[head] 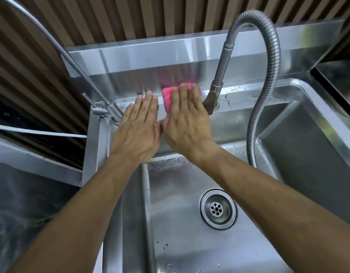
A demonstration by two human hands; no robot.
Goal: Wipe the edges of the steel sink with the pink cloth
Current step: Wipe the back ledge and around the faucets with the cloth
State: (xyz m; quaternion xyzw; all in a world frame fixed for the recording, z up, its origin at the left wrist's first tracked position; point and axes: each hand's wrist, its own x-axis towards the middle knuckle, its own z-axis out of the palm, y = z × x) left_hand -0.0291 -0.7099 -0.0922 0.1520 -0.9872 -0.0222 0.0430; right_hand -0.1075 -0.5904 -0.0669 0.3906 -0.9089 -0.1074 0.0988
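The steel sink (249, 99) fills the view, with a deep basin and a drain (217, 208) at its bottom. A folded pink cloth (167, 96) lies on the back ledge where it meets the backsplash. My right hand (187, 121) presses flat on the cloth, fingers together, covering most of it. My left hand (140, 127) lies flat on the ledge just left of the cloth, fingers extended, holding nothing. The two hands touch at the thumbs.
A flexible hose tap (215, 91) stands on the ledge right beside my right hand, its hose (254, 123) looping into the basin. A second thin tap (103, 109) rises at the ledge's left corner. A steel backsplash (131, 64) and slatted wall stand behind.
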